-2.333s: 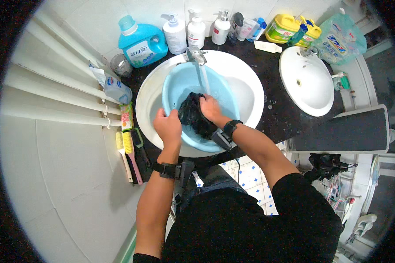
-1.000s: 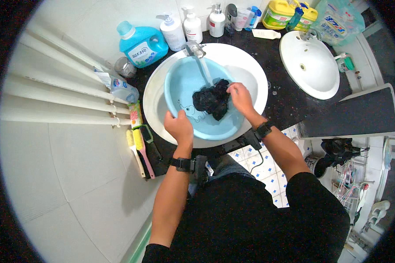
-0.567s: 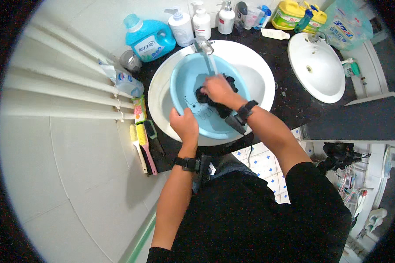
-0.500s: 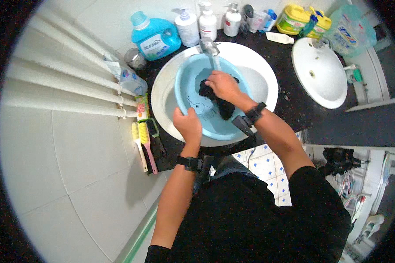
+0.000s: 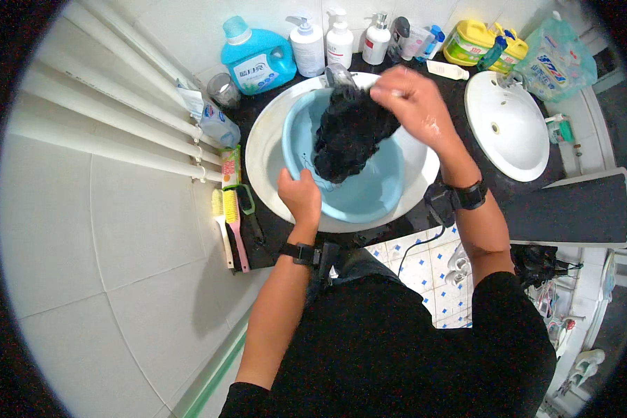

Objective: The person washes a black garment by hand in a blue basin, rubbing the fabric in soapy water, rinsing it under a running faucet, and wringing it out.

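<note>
My right hand (image 5: pixel 416 106) is closed on the upper end of a wet, crumpled black cloth (image 5: pixel 350 139), holding it up over a light blue plastic basin (image 5: pixel 397 182). What kind of cloth it is does not show. Water glistens on the back of that hand. At the basin's near left rim, my left hand (image 5: pixel 301 200) grips the edge, thumb on the inner side. The basin sits in a white oval sink (image 5: pixel 263 160), under a metal faucet (image 5: pixel 337 75) that the cloth partly covers.
Along the wall stand a blue detergent bottle (image 5: pixel 261 68), several pump bottles (image 5: pixel 339 45) and yellow jugs (image 5: pixel 470 43). Brushes (image 5: pixel 233 221) lie at the left edge of the black counter. A second white sink (image 5: pixel 529 146) is at right. White pipes (image 5: pixel 111 111) run along the left wall.
My right hand has lifted the black cloth up from the basin's bottom and moved right and away from me. My left hand stays on the rim.
</note>
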### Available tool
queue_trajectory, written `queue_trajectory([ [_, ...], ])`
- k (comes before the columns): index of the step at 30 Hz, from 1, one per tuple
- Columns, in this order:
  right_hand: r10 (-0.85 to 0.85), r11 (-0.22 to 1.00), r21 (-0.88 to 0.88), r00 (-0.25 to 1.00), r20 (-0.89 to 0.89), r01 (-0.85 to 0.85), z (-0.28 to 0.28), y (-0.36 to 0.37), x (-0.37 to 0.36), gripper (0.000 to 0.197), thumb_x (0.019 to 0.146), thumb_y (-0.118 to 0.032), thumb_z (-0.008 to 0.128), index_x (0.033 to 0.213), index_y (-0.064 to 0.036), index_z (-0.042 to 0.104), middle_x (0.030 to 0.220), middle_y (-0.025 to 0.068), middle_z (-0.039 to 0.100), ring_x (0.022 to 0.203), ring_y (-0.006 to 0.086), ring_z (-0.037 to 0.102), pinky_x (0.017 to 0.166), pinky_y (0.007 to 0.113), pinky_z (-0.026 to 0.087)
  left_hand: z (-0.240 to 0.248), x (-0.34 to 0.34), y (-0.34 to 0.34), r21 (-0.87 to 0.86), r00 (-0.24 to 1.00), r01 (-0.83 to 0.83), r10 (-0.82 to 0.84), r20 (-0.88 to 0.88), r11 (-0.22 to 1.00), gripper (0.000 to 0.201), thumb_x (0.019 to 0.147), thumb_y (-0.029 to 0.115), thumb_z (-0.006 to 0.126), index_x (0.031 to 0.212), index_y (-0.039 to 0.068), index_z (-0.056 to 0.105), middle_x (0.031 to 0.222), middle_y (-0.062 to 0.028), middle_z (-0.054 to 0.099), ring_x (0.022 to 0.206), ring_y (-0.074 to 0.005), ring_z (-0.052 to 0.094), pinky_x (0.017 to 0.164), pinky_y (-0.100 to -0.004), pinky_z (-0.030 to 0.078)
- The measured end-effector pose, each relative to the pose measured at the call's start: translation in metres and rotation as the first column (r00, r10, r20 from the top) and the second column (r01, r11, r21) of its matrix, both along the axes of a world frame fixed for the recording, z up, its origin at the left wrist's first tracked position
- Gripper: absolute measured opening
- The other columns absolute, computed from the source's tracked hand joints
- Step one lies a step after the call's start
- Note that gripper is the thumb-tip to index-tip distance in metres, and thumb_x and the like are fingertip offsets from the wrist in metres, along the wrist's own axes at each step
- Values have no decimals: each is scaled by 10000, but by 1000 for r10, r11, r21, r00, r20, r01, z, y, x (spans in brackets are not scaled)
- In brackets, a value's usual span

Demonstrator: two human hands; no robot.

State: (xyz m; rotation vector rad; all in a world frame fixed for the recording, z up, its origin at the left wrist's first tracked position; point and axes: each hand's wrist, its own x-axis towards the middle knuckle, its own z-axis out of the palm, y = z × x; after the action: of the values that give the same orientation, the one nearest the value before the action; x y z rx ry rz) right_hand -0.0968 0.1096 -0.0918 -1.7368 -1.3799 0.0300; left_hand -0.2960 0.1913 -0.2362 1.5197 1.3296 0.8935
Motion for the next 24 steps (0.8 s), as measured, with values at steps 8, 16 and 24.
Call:
queue_trajectory([
  [8, -12, 683, -730, 999, -48, -27, -138, -19, -9, 255, 814, -228, 597, 969, -32, 650, 903, 197, 640, 870, 337, 613, 802, 413, 469, -2, 3, -5, 41, 998, 15, -12, -61, 999, 167, 735, 106, 513, 717, -56, 474, 739, -231, 536, 733, -432, 501, 712, -472, 391],
  [16, 7, 722, -692, 999, 48, 29, -208, 50, -19, 274, 831, -239, 582, 964, 0, 597, 918, 212, 615, 899, 399, 572, 772, 457, 452, 8, 7, -8, 59, 995, 9, -3, -104, 998, 181, 726, 104, 536, 709, -58, 458, 730, -240, 527, 723, -434, 495, 686, -454, 394],
  [24, -66, 987, -153, 990, -124, 46, -89, 45, -5, 241, 847, -219, 561, 955, -7, 601, 841, 234, 607, 809, 411, 579, 727, 452, 453, 1, 1, -5, 43, 996, -8, 12, -91, 999, 190, 730, 107, 540, 694, -50, 437, 728, -237, 504, 707, -424, 478, 674, -465, 377],
])
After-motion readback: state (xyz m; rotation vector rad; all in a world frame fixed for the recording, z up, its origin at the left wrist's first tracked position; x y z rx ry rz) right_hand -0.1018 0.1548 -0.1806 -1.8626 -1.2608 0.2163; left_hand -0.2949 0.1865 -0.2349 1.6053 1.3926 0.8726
